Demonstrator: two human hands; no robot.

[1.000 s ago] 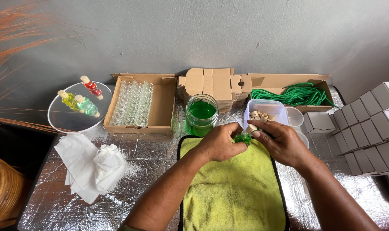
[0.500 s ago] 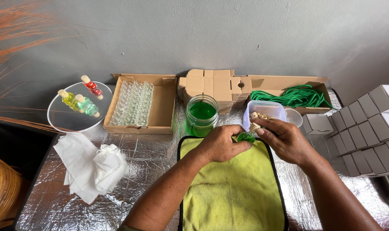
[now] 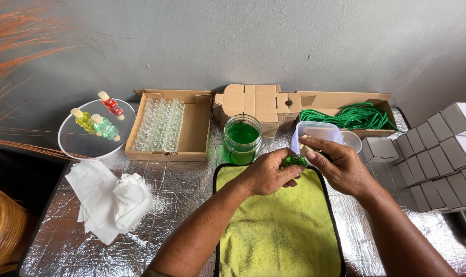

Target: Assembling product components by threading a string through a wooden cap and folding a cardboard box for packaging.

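Above yellow cloth (image 3: 279, 225), both hands' fingers pinch small green bottle (image 3: 295, 160), mostly hidden.

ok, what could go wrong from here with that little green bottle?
1. The small green bottle is pinched between the left hand and right hand above the yellow cloth; a slip could spill its liquid there.
2. The open jar of green liquid stands just beyond the left hand; a nudge might tip it over the foil table.
3. The clear plastic tub sits behind the right hand and could get knocked.
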